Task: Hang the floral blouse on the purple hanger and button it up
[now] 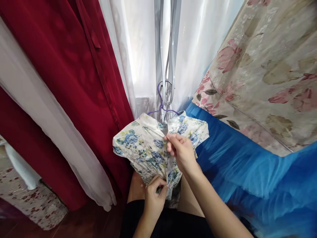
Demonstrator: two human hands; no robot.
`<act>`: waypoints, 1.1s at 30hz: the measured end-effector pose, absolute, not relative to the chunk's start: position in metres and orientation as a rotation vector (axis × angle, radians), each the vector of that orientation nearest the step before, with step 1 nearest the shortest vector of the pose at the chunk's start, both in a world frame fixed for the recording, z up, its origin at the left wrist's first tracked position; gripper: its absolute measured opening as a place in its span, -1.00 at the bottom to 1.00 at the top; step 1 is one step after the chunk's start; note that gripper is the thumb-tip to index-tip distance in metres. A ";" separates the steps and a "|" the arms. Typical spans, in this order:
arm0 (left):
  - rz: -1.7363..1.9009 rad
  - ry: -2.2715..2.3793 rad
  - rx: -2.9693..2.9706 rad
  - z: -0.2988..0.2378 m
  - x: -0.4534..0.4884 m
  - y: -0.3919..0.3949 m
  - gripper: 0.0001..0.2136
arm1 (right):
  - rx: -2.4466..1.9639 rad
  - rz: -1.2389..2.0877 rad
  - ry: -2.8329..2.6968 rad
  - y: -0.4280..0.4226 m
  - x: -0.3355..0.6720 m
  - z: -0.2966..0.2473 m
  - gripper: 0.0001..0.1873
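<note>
A white blouse [151,148] with blue, green and yellow flowers hangs on a purple wire hanger [160,99] in front of me. My right hand [180,147] pinches the blouse's front edge just below the collar. Lower on the same front opening, my left hand [156,190] has thumb and finger closed on the cloth edge. Between the two hands the front edges run down the middle. Whether a button sits under either set of fingertips is hidden.
Behind the hanger fall white curtains [143,43] and grey ribbons [162,39]. A red curtain [99,99] hangs at left. To the right are floral cloth [260,79] and blue tulle fabric [237,165]. My legs, with black shorts [180,223], are below.
</note>
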State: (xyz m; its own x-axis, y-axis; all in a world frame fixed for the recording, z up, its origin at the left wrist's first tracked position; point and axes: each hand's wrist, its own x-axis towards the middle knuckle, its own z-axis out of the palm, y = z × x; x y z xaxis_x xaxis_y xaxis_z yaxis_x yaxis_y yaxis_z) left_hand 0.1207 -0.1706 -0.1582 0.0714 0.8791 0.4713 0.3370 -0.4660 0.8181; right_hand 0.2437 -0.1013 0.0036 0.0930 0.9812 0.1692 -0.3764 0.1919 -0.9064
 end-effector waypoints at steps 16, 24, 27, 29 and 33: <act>1.738 1.043 2.353 0.005 0.076 -0.107 -0.59 | -0.755 1.002 -1.284 -0.111 0.240 0.028 -0.71; 1.911 1.058 2.500 0.057 0.083 -0.087 -0.89 | -0.879 0.825 -1.327 -0.083 0.245 -0.016 -0.64; 2.282 1.193 2.026 0.057 0.048 -0.072 -0.86 | -0.933 0.865 -1.357 -0.083 0.247 -0.045 -0.62; 2.421 1.141 1.613 0.047 0.018 -0.051 -0.83 | -0.935 0.907 -1.354 -0.092 0.246 -0.055 -0.63; 2.265 0.836 0.693 0.000 -0.018 -0.012 -0.85 | -0.941 0.972 -1.366 -0.113 0.242 -0.058 -0.67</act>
